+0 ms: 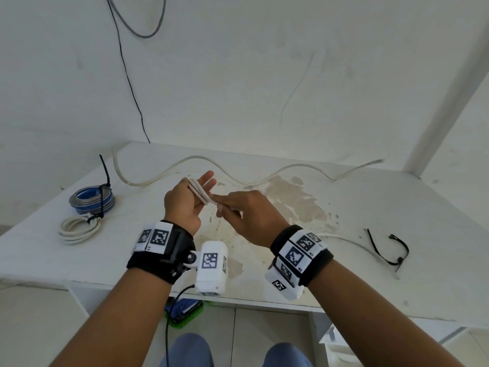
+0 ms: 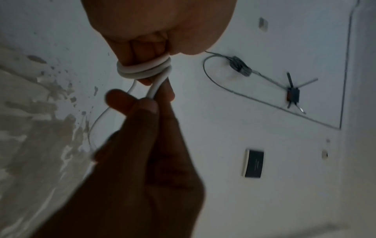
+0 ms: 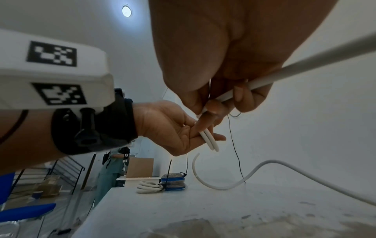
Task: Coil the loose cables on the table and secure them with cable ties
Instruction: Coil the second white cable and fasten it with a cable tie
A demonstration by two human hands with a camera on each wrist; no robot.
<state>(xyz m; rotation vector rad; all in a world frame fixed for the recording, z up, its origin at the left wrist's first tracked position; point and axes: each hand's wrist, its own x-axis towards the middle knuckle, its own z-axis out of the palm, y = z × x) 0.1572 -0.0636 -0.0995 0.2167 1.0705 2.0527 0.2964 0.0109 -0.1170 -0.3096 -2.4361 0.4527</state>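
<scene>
At the far left of the white, stained table [image 1: 357, 207] lie two finished bundles: a round coil of blue and grey cable [image 1: 92, 200] cinched by a black tie with its tail standing up, and just in front of it, touching, a smaller coil of thick white cable [image 1: 78, 230], also tied; above the table's middle the left hand [image 1: 185, 205] is palm-up with fingers extended, a few smooth loops of white round cable [image 1: 199, 193] wrapped across them and pinned by the thumb; the right hand [image 1: 250, 218] meets it, its fingertips pinching the same cable just beside the loops; the free length snakes in soft curves along the back of the table toward the right; at the right, a thin black cable tie [image 1: 389, 249] lies loose and bent on the surface
</scene>
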